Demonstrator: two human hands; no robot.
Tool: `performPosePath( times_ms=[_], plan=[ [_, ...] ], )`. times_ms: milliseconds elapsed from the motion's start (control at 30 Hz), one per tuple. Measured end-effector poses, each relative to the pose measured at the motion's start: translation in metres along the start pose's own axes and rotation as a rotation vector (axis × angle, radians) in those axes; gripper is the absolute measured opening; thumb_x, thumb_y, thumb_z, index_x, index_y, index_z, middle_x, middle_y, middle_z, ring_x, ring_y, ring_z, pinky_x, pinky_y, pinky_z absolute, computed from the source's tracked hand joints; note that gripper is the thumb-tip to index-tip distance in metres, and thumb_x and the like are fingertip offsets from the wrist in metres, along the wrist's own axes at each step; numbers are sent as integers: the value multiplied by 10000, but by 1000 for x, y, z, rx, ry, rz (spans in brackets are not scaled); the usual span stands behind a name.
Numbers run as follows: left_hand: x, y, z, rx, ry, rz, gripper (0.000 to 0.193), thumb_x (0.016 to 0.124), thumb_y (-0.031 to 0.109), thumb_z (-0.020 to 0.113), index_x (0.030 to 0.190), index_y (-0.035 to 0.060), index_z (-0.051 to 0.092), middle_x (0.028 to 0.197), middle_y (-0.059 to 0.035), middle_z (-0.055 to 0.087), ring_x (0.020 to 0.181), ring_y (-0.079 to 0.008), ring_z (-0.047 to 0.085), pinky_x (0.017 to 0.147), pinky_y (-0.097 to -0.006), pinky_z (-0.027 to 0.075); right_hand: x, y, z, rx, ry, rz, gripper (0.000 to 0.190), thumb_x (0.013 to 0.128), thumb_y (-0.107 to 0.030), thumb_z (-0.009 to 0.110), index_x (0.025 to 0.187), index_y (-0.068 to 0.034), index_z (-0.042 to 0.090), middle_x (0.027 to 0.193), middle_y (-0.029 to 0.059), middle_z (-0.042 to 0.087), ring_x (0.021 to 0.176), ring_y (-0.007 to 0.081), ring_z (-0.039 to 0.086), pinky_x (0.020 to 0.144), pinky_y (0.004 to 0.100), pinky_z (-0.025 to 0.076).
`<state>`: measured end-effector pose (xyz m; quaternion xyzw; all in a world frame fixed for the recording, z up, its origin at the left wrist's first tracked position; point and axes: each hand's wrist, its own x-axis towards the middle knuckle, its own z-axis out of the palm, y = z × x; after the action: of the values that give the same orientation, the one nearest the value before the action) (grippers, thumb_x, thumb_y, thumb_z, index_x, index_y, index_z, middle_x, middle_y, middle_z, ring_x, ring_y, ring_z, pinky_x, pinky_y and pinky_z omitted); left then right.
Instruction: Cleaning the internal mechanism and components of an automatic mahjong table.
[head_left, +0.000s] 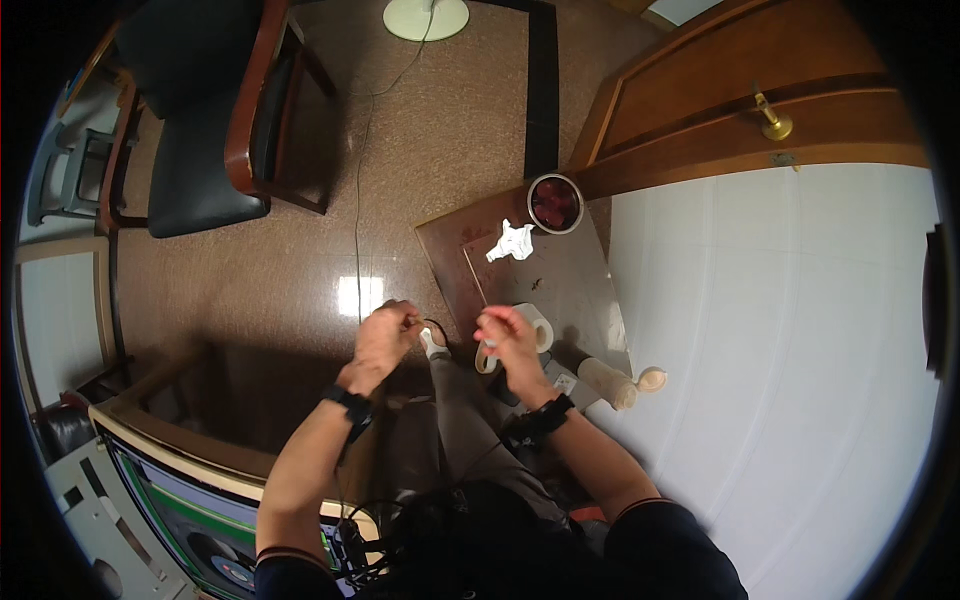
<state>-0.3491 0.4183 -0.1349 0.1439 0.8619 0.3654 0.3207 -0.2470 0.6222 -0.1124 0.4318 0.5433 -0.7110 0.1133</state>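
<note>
My left hand (386, 339) is raised over my lap, thumb and fingertips pinched near a small thin thing too unclear to name. My right hand (511, 343), its fingers bent and slightly blurred, is over the near edge of a low brown table (581, 281). A thin stick (475, 276) reaches from the tabletop to the fingertips; whether they grip it I cannot tell. Beside that hand stand a white roll (541, 335) and a pale ring or roll (486, 361). Further back are a crumpled white tissue (512, 241) and a round metal-rimmed bowl (555, 204) with dark red pieces.
A beige cylindrical container (609, 384) with a round lid (652, 379) is at the right. A wooden door (742, 97) is behind the table. An armchair (202, 150) stands back left. A cable (358, 195) crosses the floor, and a wooden desk (202, 442) is near left.
</note>
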Motion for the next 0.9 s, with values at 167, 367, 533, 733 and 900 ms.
performPosePath(
  times_ms=[167,367,533,733,900],
  plan=[
    [76,5,69,-14,2,36,207,790,101,719,990,75,670,922,-135,658,833,-296,671,739,-370,538,125,27,-34,-180,379,-300,385,865,-144,693,1214,-99,536,1125,56,561,867,121,593,707,265,507],
    [122,-2,113,-3,118,71,218,806,124,709,1015,83,666,983,-132,640,874,-337,654,757,-412,542,185,48,-36,-351,689,-355,592,771,-35,725,1294,-75,452,1279,195,398,874,212,575,793,298,508],
    [134,-27,126,7,134,111,244,816,59,653,1059,84,667,998,-142,635,861,-352,649,750,-421,538,198,52,-34,-499,695,-424,615,762,-45,730,1318,-131,481,1231,176,438,874,228,589,786,329,515],
    [139,-13,128,-33,226,108,352,805,16,671,1152,64,635,948,-136,646,826,-310,655,743,-371,535,212,64,-69,-554,676,-555,154,819,-84,701,970,-56,708,923,104,639,790,210,644,726,275,519],
    [149,31,122,-374,358,302,344,894,39,594,1235,85,607,1069,-165,631,944,-355,640,856,-372,519,187,55,-48,-227,270,-375,216,915,-141,655,1041,36,666,843,54,683,683,161,684,608,247,494]
  ],
)
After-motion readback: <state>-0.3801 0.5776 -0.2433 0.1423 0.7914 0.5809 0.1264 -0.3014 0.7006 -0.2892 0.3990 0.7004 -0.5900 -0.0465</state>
